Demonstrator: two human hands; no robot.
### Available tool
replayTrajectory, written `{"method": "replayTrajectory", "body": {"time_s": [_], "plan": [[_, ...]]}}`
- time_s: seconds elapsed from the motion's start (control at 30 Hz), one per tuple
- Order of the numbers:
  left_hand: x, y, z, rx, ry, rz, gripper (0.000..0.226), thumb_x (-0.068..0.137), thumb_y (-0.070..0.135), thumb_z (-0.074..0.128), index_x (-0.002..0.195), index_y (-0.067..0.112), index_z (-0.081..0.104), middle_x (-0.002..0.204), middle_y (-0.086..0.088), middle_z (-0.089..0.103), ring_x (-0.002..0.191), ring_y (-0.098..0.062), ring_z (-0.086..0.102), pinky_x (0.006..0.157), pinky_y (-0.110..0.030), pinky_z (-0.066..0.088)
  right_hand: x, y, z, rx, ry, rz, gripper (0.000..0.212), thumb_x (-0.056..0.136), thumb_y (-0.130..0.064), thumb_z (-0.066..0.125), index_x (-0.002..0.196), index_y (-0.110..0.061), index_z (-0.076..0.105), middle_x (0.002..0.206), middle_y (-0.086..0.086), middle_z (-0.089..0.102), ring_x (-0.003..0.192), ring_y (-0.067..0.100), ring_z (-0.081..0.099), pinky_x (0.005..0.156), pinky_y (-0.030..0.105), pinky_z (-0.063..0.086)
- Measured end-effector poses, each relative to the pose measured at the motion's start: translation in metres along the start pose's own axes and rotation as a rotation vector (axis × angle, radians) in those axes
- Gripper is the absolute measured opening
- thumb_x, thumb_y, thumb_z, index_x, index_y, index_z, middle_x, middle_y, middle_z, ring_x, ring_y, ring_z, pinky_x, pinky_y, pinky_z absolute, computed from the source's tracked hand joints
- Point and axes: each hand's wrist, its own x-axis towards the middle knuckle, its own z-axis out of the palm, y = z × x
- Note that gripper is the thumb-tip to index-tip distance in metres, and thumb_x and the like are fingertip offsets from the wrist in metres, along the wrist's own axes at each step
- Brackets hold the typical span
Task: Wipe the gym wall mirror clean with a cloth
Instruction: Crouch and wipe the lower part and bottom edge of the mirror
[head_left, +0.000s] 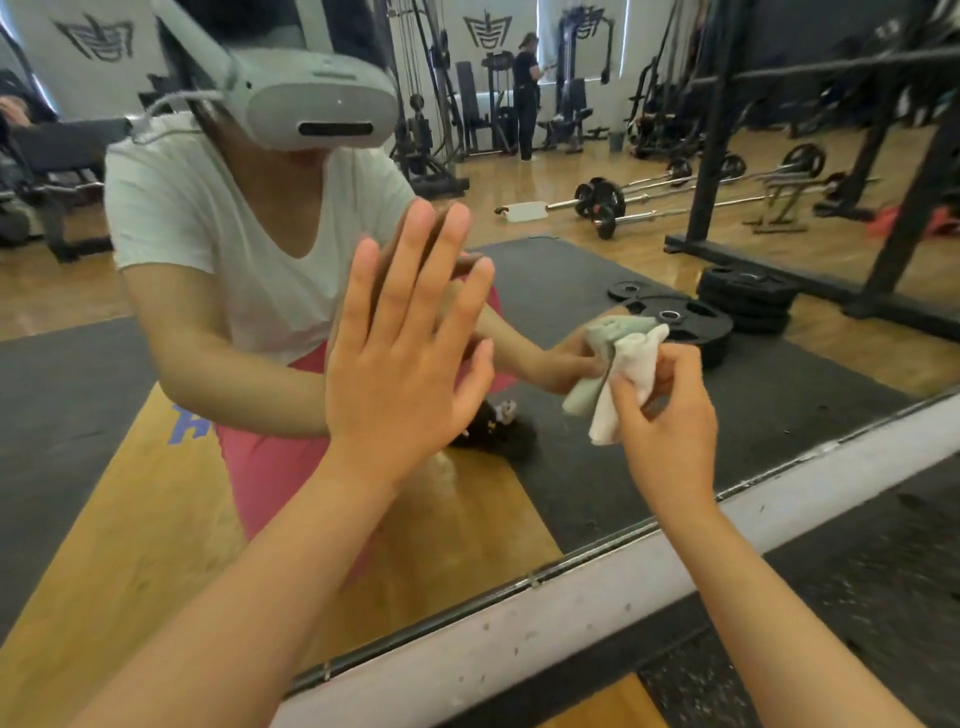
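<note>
Both hands are up at the mirror (623, 483), well apart from each other. Most of the big glass is above and beside me, so I think lots is left to wipe. My left hand (405, 364) is flat on the glass with straight fingers. It may leave marks, so I should wipe that spot too. My right hand (665, 415) pinches the cloth (631, 364), which is bunched up and touches the glass low down. I should spread it flat and press, so it rubs more.
</note>
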Motion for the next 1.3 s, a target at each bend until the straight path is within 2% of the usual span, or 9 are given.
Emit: {"method": "replayTrajectory", "body": {"time_s": [0.13,0.3,0.43,0.7,0.83,0.93,1.03,1.2,1.3], "plan": [[0.001,0.000,0.002,0.037,0.009,0.011,0.053,0.093,0.028,0.055,0.142,0.009,0.048,0.155,-0.018,0.036,0.145,-0.037,0.026,0.122,-0.050,0.011,-0.022,-0.012,0.025,-0.011,0.083,-0.059,0.019,0.091,-0.020,0.064,0.104,-0.021,0.051,0.099,-0.003,0.056,0.088,0.012,0.053,0.066,0.013,0.038],[-0.001,-0.001,0.002,0.064,0.013,0.021,0.054,0.093,0.028,0.055,0.143,0.007,0.049,0.155,-0.020,0.035,0.145,-0.039,0.024,0.122,-0.051,0.010,-0.034,-0.015,0.031,-0.084,-0.085,-0.286,0.021,0.089,-0.028,0.062,0.103,-0.013,0.055,0.095,-0.001,0.053,0.084,0.015,0.050,0.059,0.029,0.044],[-0.001,-0.001,0.004,0.073,0.016,0.018,0.051,0.096,0.028,0.052,0.142,0.007,0.049,0.155,-0.021,0.034,0.145,-0.040,0.023,0.121,-0.053,0.011,-0.011,-0.005,0.012,-0.089,-0.129,-0.391,0.021,0.088,-0.022,0.069,0.103,-0.012,0.058,0.092,0.001,0.055,0.080,0.019,0.052,0.054,0.032,0.046],[-0.002,-0.001,0.007,0.122,-0.001,0.064,0.056,0.098,0.030,0.048,0.148,0.008,0.036,0.157,-0.024,0.028,0.147,-0.044,0.018,0.121,-0.056,0.011,0.026,0.021,-0.006,0.082,0.064,-0.166,0.018,0.090,-0.024,0.068,0.100,-0.017,0.054,0.092,-0.003,0.056,0.083,0.017,0.055,0.064,0.030,0.045],[0.003,0.004,-0.002,0.023,-0.015,0.012,0.047,0.093,0.026,0.055,0.135,0.008,0.048,0.153,-0.019,0.035,0.147,-0.039,0.021,0.122,-0.052,0.008,0.015,0.013,0.008,0.042,0.156,-0.144,0.015,0.090,-0.017,0.066,0.101,-0.012,0.056,0.093,0.003,0.057,0.086,0.020,0.056,0.065,0.026,0.041],[0.019,0.028,-0.003,-0.053,-0.029,0.234,0.036,0.090,0.021,0.053,0.121,0.006,0.058,0.147,-0.011,0.041,0.142,-0.030,0.032,0.121,-0.046,0.010,0.016,0.016,0.012,-0.046,0.187,-0.229,0.018,0.090,-0.014,0.065,0.105,-0.007,0.057,0.092,0.007,0.058,0.084,0.023,0.056,0.057,0.028,0.045],[0.055,0.073,0.017,-0.079,-0.063,0.418,0.043,0.092,0.023,0.050,0.133,0.010,0.052,0.153,-0.012,0.040,0.144,-0.029,0.032,0.121,-0.045,0.013,0.022,0.024,0.007,-0.090,0.147,-0.350,0.022,0.091,-0.024,0.055,0.106,-0.008,0.053,0.091,0.008,0.057,0.081,0.024,0.057,0.049,0.035,0.049],[0.096,0.125,0.056,-0.035,-0.145,0.323,0.052,0.098,0.029,0.041,0.145,0.007,0.045,0.159,-0.014,0.032,0.149,-0.029,0.024,0.121,-0.050,0.016,0.047,0.047,-0.016,-0.271,0.116,-0.563,0.028,0.090,-0.032,0.048,0.110,-0.012,0.051,0.093,0.007,0.057,0.085,0.021,0.057,0.049,0.030,0.048],[0.089,0.125,0.069,0.044,-0.159,0.349,0.057,0.105,0.042,0.026,0.149,0.008,0.040,0.162,-0.017,0.021,0.151,-0.033,0.015,0.121,-0.052,0.011,0.070,0.071,-0.037,-0.269,0.137,-0.490,0.025,0.091,-0.030,0.051,0.111,-0.015,0.050,0.095,0.006,0.056,0.089,0.023,0.055,0.051,0.034,0.050]]}}
